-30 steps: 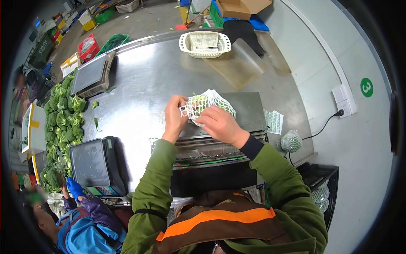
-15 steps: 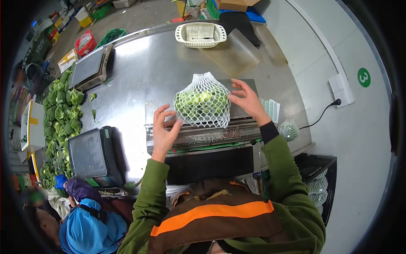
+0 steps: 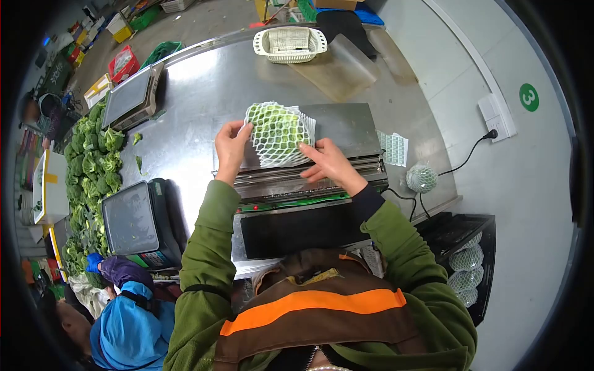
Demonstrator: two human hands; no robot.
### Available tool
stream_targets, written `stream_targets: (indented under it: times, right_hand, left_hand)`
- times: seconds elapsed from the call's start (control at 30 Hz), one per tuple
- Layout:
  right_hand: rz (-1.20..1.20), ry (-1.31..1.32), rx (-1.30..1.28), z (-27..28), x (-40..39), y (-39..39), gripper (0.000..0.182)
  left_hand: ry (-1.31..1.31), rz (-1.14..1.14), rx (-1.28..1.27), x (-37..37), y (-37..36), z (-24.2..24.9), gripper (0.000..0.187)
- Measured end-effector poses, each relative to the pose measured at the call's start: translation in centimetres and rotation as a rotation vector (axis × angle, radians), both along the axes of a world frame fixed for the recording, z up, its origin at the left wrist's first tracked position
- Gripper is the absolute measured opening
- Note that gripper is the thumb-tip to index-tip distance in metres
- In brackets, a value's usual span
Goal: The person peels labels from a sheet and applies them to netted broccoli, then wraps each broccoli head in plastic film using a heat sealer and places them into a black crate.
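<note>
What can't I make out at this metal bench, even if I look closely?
- Exact kind of green vegetable: head view, covered by the white foam net.
- Print on the sticker sheet: head view, too small.
- Writing on the paper in the white basket: head view, too small.
- Rest of the cardboard box: head view, cut off by the top edge.

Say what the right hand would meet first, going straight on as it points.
Probably the netted bundle: the right hand has a fingertip seemingly at its edge, though depth is unclear.
</note>
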State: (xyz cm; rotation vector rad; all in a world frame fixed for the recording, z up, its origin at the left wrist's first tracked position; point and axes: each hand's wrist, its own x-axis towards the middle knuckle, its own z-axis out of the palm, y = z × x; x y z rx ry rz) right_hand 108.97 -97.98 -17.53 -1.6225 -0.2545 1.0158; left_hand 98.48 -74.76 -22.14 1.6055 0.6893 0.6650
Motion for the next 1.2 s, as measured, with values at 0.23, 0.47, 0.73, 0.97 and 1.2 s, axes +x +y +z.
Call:
stream_targets:
  times: [0.23, 0.47, 0.73, 0.97, 1.2]
  right_hand:
    - [0.329, -0.953, -0.036, -1.6, 3.2, -0.3, 0.091]
    - [0.098, -0.968, -0.095, -3.2, -1.8, 1.0, 0.096]
    - [0.229, -1.06, -0.311, -4.2, 5.1, -11.2, 0.027]
    - [0.65, -1.482, 0.007, -3.6, 5.1, -9.0, 0.027]
    - [0.577, -1.12, 0.121, -3.1, 3.1, -9.1, 0.009]
  left_hand:
    - [0.04, 0.094, 0.003, -0.6, -0.5, -0.6, 0.028]
    - [0.162, -0.032, -0.048, -0.8, 0.2, 0.4, 0.032]
    - [0.344, 0.019, 0.659, -13.7, 3.4, 1.1, 0.008]
    - [0.221, -0.503, 1.105, -13.3, 1.2, 1.8, 0.018]
    - [0.193, -0.551, 0.838, -14.2, -0.9, 2.2, 0.013]
